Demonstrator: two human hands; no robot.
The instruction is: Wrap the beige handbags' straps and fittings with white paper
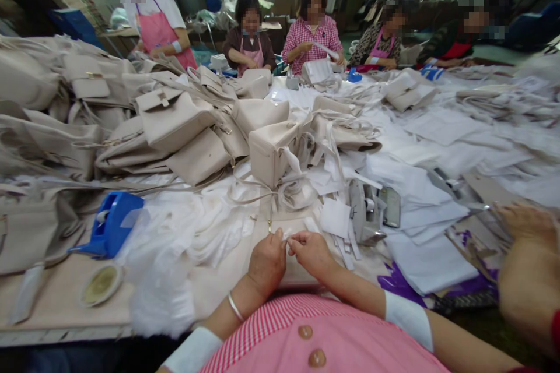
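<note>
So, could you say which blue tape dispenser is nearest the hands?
The dispenser left of the left hand; the others lie far across the table.

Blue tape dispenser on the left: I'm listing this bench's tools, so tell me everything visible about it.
The blue tape dispenser looks like moulded plastic with a rounded body. It holds a roll with a pale core; clear tape shows at its right side. It rests on the table, against crumpled white wrapping, a round dish just in front. No hand touches it; the left hand is well to its right.
</note>
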